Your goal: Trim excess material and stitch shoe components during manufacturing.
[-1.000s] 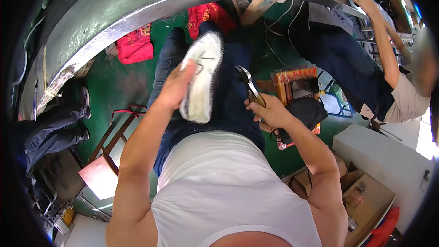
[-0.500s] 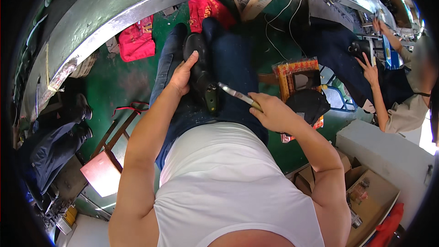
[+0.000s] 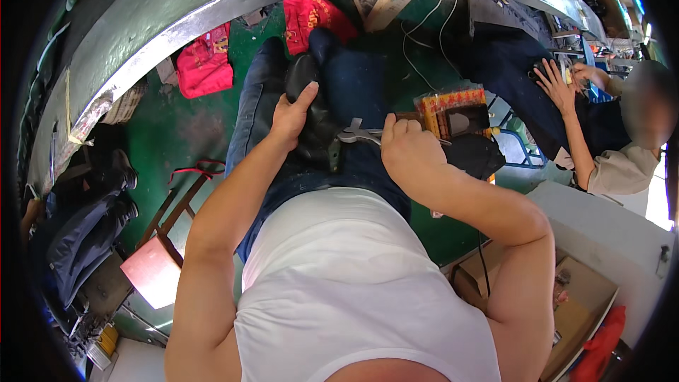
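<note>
On my lap lies a black shoe upper (image 3: 311, 138) on a last, toe pointing away from me and the heel end toward my belly. My left hand (image 3: 293, 114) is closed around its left side, with the thumb pressed on top. My right hand (image 3: 412, 145) grips the handles of metal lasting pincers (image 3: 358, 134). Their jaws are at the shoe's right edge near the heel end; whether they pinch the leather, I cannot tell.
A metal-edged bench (image 3: 212, 18) curves across the far side. Red cloths (image 3: 205, 64) lie on the green floor. To my right are a black cap (image 3: 475, 155), a blue metal frame (image 3: 520, 148) and a cardboard box (image 3: 583, 311). Another person's hand (image 3: 555, 85) works at far right.
My right hand has turned the pincers and brought their jaws sideways against the shoe's right edge. The shoe has tilted slightly in my left hand. The other person's hands have come together.
</note>
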Action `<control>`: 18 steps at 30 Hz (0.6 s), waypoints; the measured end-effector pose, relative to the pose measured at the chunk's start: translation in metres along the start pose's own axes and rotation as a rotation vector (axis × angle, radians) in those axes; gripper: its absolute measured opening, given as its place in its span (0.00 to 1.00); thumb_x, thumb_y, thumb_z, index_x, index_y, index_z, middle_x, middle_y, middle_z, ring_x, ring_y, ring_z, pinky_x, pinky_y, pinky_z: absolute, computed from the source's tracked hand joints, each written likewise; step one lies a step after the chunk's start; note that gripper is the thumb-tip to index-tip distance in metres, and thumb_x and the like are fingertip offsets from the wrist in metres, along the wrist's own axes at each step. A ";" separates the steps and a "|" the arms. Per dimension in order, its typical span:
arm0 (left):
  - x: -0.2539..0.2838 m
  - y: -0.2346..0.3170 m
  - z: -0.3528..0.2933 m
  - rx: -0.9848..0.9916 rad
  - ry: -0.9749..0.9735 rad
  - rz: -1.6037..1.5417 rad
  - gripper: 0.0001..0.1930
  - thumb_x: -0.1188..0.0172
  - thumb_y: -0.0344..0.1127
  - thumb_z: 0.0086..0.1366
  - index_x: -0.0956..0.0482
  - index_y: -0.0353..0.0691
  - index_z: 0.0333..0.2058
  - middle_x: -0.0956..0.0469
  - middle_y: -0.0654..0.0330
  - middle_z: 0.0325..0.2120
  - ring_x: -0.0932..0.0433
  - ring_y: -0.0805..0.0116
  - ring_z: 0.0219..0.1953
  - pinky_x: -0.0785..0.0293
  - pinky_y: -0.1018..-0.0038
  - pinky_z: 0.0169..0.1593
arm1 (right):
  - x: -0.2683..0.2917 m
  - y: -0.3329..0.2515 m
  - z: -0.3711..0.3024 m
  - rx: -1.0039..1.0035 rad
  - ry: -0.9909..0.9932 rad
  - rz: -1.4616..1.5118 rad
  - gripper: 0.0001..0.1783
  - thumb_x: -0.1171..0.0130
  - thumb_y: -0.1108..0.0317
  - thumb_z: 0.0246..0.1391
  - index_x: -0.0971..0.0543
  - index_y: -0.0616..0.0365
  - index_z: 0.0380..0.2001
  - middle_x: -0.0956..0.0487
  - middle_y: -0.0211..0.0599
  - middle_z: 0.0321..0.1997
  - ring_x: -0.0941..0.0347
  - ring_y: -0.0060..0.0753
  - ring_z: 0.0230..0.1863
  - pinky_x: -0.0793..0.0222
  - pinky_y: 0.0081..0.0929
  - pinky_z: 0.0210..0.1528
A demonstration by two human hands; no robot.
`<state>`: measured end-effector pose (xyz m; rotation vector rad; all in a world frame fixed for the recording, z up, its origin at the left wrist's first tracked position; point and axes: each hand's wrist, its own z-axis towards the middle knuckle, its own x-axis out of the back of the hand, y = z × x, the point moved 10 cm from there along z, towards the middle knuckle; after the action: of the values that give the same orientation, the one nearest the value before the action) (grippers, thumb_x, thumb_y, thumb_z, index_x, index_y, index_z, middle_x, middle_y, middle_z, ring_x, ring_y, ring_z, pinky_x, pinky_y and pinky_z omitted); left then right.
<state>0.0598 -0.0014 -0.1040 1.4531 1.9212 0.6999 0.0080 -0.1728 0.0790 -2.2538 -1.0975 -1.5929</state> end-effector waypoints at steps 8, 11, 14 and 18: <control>0.031 -0.012 0.026 0.038 0.301 0.179 0.52 0.34 0.65 0.55 0.39 0.24 0.62 0.30 0.41 0.57 0.28 0.51 0.59 0.31 0.62 0.59 | -0.031 0.011 -0.025 0.168 -0.235 0.403 0.16 0.41 0.66 0.51 0.26 0.66 0.41 0.21 0.48 0.33 0.20 0.49 0.32 0.24 0.40 0.32; 0.048 -0.025 0.045 0.100 0.280 0.161 0.53 0.36 0.67 0.56 0.41 0.24 0.64 0.31 0.41 0.59 0.29 0.51 0.60 0.32 0.62 0.60 | -0.045 0.009 -0.070 0.148 -0.317 0.568 0.16 0.41 0.65 0.54 0.26 0.64 0.42 0.20 0.49 0.33 0.20 0.52 0.33 0.25 0.44 0.34; 0.055 -0.037 0.058 0.088 0.230 0.116 0.53 0.36 0.66 0.55 0.41 0.25 0.63 0.31 0.42 0.59 0.28 0.52 0.59 0.30 0.60 0.60 | -0.039 0.014 -0.054 0.088 -0.197 0.638 0.18 0.41 0.65 0.54 0.28 0.64 0.46 0.21 0.50 0.39 0.22 0.53 0.39 0.25 0.44 0.38; 0.019 -0.023 0.032 0.132 0.097 0.012 0.52 0.36 0.65 0.57 0.42 0.25 0.64 0.32 0.42 0.59 0.27 0.52 0.58 0.28 0.58 0.58 | -0.018 0.018 -0.015 0.054 0.194 0.447 0.26 0.44 0.70 0.53 0.29 0.70 0.55 0.25 0.55 0.48 0.27 0.51 0.54 0.25 0.38 0.47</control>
<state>0.0652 0.0127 -0.1452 1.5367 2.0684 0.6715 0.0059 -0.2015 0.0740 -2.0656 -0.5315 -1.5248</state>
